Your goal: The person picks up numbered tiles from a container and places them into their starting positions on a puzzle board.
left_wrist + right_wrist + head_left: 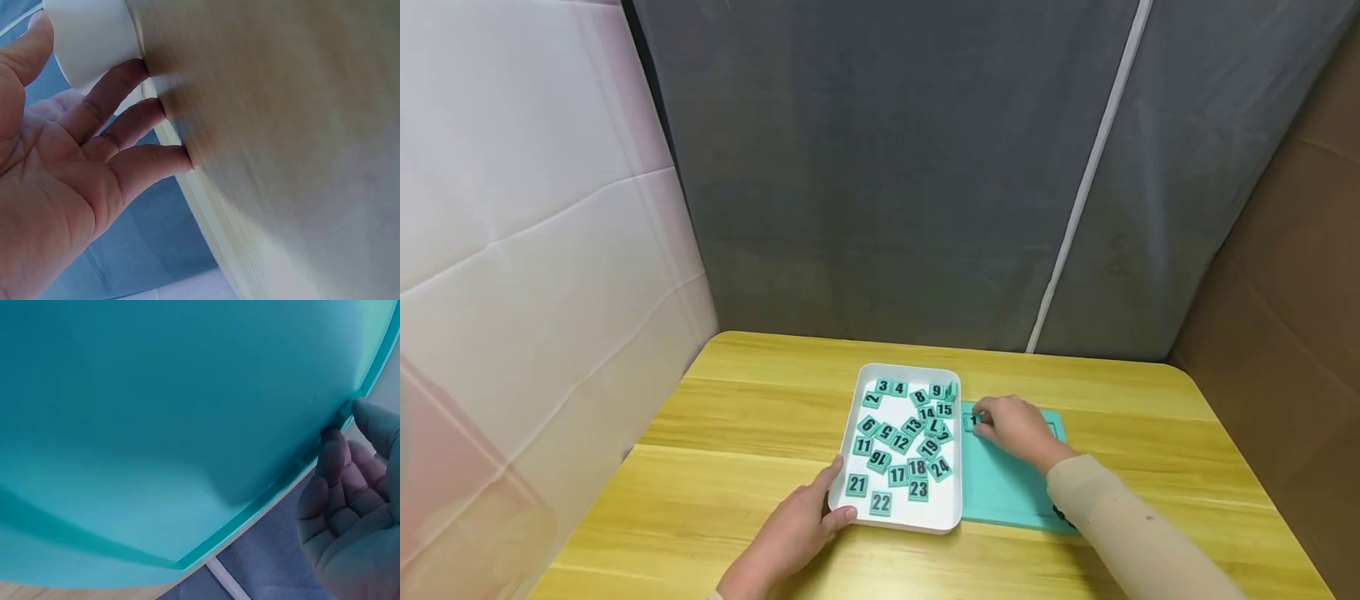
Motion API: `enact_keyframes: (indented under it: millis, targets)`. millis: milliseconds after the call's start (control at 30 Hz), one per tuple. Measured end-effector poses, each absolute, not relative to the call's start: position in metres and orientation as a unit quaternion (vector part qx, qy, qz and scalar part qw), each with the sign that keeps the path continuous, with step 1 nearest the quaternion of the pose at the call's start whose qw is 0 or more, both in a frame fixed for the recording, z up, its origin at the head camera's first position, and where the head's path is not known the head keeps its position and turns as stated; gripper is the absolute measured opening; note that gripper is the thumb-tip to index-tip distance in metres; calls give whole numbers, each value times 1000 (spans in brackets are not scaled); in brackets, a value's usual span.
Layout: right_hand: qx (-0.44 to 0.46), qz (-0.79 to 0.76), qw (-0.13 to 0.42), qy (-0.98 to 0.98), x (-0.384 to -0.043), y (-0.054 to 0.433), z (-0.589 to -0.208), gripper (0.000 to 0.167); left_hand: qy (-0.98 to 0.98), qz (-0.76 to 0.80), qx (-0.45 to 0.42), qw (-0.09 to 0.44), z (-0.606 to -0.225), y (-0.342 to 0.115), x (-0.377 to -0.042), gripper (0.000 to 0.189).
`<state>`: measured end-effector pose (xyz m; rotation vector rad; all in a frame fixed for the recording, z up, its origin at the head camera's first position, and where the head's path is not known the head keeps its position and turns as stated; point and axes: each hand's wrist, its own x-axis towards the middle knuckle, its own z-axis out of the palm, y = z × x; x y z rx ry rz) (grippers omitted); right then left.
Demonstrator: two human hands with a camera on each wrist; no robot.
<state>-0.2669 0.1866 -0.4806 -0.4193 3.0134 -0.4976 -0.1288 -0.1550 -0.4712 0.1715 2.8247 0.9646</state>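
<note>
A white tray [901, 528] holds several loose teal number tiles, such as tile 21 [857, 485] and tile 22 [881, 503]. My left hand [793, 527] holds the tray's near left corner, its thumb at the front wall and a finger along the left side. In the left wrist view, other fingertips [153, 156] touch the table. On the right, against the tray, lies a teal board [1007, 492] with a raised rim. At its far left corner my right hand [1017, 427] pinches tile 1 [973, 420] between thumb and fingers, partly hiding it.
Both tray and board rest on a wooden table [737, 433] with rounded far corners. A grey curtain [880, 167] hangs behind it, with a pale panel [535, 208] to the left and a brown one [1285, 275] to the right.
</note>
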Motion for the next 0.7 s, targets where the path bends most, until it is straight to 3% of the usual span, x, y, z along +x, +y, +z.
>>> enact_keyframes:
  millis: [233,500,700]
  targets:
    - [-108,-158,28,981,-267,181,-486,38,943,320,62,71,-471,-154,-127,81]
    - [-94,-190,66,975,-268,184,-484,44,944,317,62,71,-472,-154,-127,82]
    - [-94,-208,75,971,-269,188,-474,41,944,317,63,70,-473,-155,-128,82]
